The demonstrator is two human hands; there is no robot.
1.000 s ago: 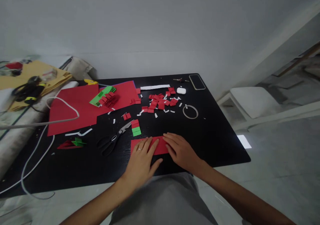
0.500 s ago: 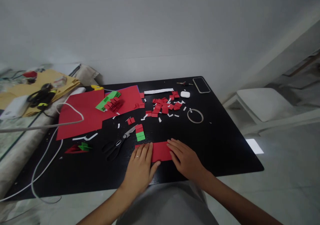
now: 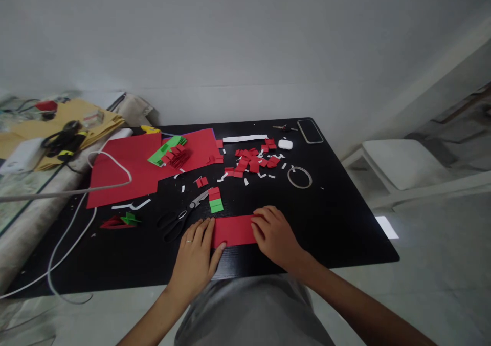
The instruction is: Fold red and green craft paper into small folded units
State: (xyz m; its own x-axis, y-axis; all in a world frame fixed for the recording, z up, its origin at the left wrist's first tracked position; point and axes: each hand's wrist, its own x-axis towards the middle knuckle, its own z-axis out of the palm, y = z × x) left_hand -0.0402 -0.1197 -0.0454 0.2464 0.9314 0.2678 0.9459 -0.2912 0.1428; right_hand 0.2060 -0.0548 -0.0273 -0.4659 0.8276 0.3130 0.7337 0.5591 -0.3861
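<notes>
A folded red paper strip (image 3: 235, 230) lies near the front edge of the black table (image 3: 337, 218). My left hand (image 3: 194, 254) rests flat at the strip's left end, fingers stretched out, a ring on one finger. My right hand (image 3: 273, 235) lies flat on the strip's right end, fingers together and extended. Black scissors (image 3: 180, 218) lie just left of my left hand. A small stack of red and green paper squares (image 3: 215, 199) sits right behind the strip.
Several small red paper pieces (image 3: 251, 160) and white scraps litter the table's middle. Large red sheets (image 3: 130, 167), a green-and-red folded piece (image 3: 171, 151), a tape ring (image 3: 299, 177), a white earbud case (image 3: 285, 144) and a phone (image 3: 310, 130) lie behind. A white cable (image 3: 72, 233) loops at left.
My left hand slid left off the strip's middle to its left end, uncovering more red paper. My right hand stays on the right end.
</notes>
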